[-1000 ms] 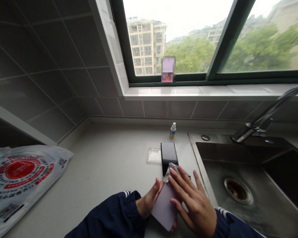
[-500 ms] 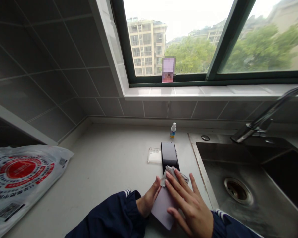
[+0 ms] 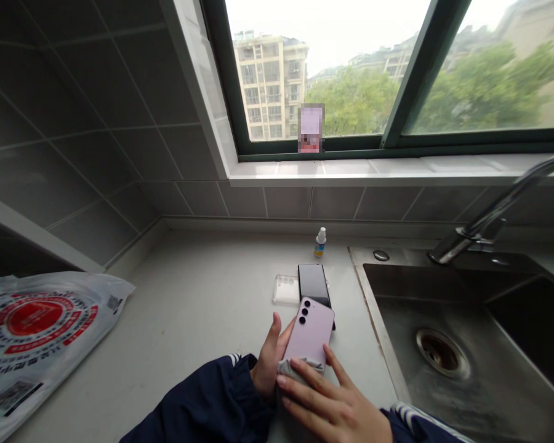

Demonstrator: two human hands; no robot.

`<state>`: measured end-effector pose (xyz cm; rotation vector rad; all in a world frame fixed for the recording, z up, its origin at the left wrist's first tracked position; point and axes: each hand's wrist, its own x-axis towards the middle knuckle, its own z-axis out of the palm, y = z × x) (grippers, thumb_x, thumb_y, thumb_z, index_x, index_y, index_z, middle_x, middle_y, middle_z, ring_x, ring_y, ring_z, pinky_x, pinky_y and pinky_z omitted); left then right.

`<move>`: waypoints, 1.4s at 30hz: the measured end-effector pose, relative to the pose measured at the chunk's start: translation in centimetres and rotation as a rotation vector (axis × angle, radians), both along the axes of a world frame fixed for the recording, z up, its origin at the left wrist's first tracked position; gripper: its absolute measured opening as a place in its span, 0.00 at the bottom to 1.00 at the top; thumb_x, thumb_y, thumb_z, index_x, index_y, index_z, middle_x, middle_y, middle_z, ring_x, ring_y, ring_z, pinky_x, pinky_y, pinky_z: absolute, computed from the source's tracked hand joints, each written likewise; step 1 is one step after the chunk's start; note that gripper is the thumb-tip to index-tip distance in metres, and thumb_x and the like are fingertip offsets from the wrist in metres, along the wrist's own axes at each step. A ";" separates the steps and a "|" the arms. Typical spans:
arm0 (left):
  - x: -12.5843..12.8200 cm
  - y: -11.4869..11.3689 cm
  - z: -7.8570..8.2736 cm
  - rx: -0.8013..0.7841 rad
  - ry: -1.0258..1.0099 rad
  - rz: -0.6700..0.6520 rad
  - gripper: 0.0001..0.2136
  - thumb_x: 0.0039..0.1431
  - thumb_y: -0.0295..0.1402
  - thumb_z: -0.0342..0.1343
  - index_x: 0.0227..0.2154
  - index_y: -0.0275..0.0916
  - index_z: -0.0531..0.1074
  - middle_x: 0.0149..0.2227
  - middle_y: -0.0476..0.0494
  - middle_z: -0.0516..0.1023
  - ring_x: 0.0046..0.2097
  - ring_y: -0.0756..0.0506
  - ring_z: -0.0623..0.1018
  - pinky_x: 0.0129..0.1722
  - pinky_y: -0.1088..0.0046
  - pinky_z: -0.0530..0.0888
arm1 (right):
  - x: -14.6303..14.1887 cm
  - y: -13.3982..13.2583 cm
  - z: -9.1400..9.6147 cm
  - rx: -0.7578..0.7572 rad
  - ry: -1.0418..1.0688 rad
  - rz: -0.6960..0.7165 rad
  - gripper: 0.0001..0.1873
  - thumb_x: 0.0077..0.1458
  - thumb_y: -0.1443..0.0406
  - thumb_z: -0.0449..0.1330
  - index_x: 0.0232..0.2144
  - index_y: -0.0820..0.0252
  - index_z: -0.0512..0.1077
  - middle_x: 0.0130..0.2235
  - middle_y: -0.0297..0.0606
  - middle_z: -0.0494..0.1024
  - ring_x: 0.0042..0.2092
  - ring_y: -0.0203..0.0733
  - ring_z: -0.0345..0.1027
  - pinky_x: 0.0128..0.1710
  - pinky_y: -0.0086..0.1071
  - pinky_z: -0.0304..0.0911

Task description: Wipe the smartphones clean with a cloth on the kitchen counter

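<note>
My left hand (image 3: 268, 360) grips a pale lilac phone (image 3: 308, 334) by its left edge, back side up, with its camera lenses at the far end. My right hand (image 3: 330, 403) presses a small grey cloth (image 3: 299, 367) flat against the phone's near end, fingers stretched out over it. Just beyond lies a black phone (image 3: 313, 282) face up on the counter, with a clear phone case (image 3: 287, 288) to its left. A small white-capped bottle (image 3: 320, 242) stands further back near the wall.
A printed white plastic bag (image 3: 37, 326) lies at the counter's left. A steel sink (image 3: 447, 344) with a drain and a curved tap (image 3: 493, 215) fills the right. Grey tiled walls and a window sill (image 3: 373, 172) close off the back.
My right hand has drawn the cloth back from the phone's far end to its near end, uncovering the camera lenses. The left hand keeps its grip.
</note>
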<state>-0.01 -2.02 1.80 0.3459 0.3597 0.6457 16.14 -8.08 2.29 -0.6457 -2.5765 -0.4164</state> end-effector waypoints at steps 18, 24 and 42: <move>0.2 -0.7 -0.9 0.183 -0.098 -0.175 0.38 0.55 0.61 0.46 0.59 0.34 0.65 0.56 0.33 0.70 0.64 0.37 0.62 0.65 0.61 0.50 | 0.6 -0.2 0.6 -0.212 0.094 -0.351 0.31 0.64 0.57 0.53 0.64 0.64 0.56 0.66 0.41 0.55 0.68 0.56 0.41 0.66 0.59 0.22; 0.0 -1.3 -0.3 0.348 0.082 -0.132 0.37 0.56 0.61 0.43 0.63 0.44 0.58 0.62 0.36 0.64 0.61 0.34 0.66 0.59 0.54 0.62 | 1.8 0.5 0.4 -0.173 0.152 -0.424 0.32 0.61 0.64 0.56 0.65 0.65 0.54 0.66 0.46 0.55 0.68 0.58 0.41 0.66 0.57 0.29; 0.4 -0.4 -0.8 0.001 -0.021 -0.006 0.44 0.53 0.65 0.41 0.63 0.35 0.57 0.51 0.31 0.75 0.49 0.38 0.77 0.56 0.60 0.65 | 0.0 -0.1 -0.1 -0.058 0.005 -0.149 0.32 0.62 0.48 0.51 0.60 0.63 0.64 0.65 0.41 0.59 0.68 0.56 0.43 0.66 0.56 0.21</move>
